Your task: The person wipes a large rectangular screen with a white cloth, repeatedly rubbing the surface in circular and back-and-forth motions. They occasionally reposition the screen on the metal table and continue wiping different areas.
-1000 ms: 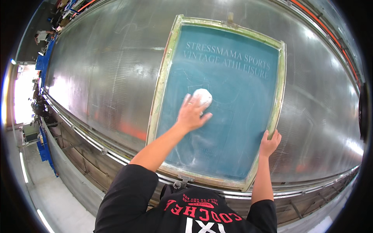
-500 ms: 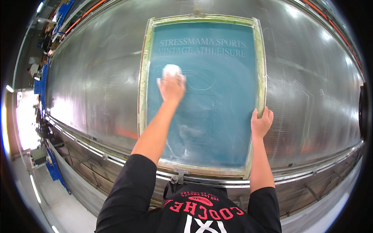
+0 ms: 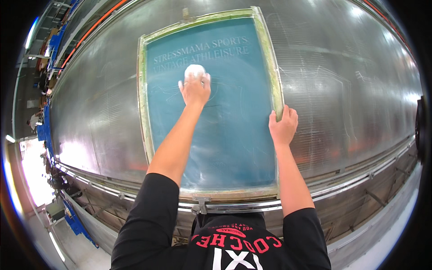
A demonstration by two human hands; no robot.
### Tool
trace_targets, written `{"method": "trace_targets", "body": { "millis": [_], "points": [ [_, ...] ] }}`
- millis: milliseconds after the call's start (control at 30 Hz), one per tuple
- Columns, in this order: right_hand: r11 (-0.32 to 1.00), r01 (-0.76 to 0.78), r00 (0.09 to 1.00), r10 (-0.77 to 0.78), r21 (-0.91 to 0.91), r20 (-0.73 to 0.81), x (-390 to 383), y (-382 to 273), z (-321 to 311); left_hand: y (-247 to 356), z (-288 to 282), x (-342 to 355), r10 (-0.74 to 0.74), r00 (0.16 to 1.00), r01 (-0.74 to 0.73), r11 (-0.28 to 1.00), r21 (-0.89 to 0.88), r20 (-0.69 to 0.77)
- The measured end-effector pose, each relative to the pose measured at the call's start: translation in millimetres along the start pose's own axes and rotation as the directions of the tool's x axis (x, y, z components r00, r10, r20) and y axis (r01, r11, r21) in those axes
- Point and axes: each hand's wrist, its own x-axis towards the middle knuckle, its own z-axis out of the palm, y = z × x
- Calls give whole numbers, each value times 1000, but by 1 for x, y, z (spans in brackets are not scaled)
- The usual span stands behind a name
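Observation:
A screen-printing frame (image 3: pixel 276 72) with teal mesh (image 3: pixel 234 135) lies on the metal table, pale lettering across its upper part. My left hand (image 3: pixel 196 91) is closed over a white wad (image 3: pixel 194 70), which looks like cloth or paper, and presses it on the mesh just below the lettering. Fingers and palm hide the wad's lower side. My right hand (image 3: pixel 283 125) grips the frame's right side rail, thumb toward the mesh and fingers over the outer edge. Faint curved lines and pale smears mark the mesh around the wad.
The shiny metal table (image 3: pixel 324 103) spreads to both sides of the frame. Along its near edge runs a metal rail (image 3: pixel 324 191) with a clamp (image 3: pixel 201 204) at the frame's bottom. Blue machine parts (image 3: pixel 45 130) stand at far left.
My left hand has slid the wad rightward across the mesh, nearer the lettering. In view, the frame has shifted left and leans more; the surroundings shifted too. My right hand keeps its grip.

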Motion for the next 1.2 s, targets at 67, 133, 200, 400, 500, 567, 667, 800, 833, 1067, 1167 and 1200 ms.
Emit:
{"method": "trace_targets", "body": {
  "millis": [67, 133, 200, 400, 500, 567, 667, 800, 833, 1067, 1167, 1200],
  "points": [
    [1000, -21, 1000, 21, 11, 22, 3, 0, -1, 37, 16, -15, 335, 940, -340, 935, 98, 58],
    [999, -35, 999, 35, 25, 0, 0, 8, -2, 71, 22, -60, 816, 556, -805, 576, -145, 159],
    [993, -57, 998, 56, 101, 10, -2, 10, -6, 70, 25, -54, 683, 720, -674, 731, -110, 124],
    [968, -69, 996, 83, 242, -46, 0, 16, -1, 97, 29, -47, 750, 651, -753, 658, -30, 119],
    [948, -85, 994, 100, 307, -33, -1, 12, -2, 94, 26, -34, 550, 743, -564, 821, -87, 382],
    [922, -98, 994, 105, 375, 0, 0, 6, 0, 64, 27, -19, 240, 971, -240, 971, -8, 0],
    [934, -123, 990, 141, 334, -29, 1, 18, 0, 62, 25, -103, 537, 843, -534, 842, 77, -29],
    [956, -116, 991, 131, 271, -39, -2, 19, 1, 42, -3, -238, 831, 458, -792, 543, -278, 316],
    [952, -112, 991, 128, 286, -39, -1, 18, 2, 34, -3, -232, 861, 381, -822, 483, -303, 338],
    [915, -118, 991, 136, 385, -18, 1, 9, 2, 79, 32, -119, 380, 925, -379, 920, 103, 9],
    [909, -163, 984, 176, 383, 2, 0, 22, 4, 98, 36, -244, 731, 630, -723, 676, -146, 264],
    [904, -177, 982, 187, 389, 11, -1, 24, 2, 92, 32, -269, 804, 525, -784, 584, -209, 280]
  ]
}}
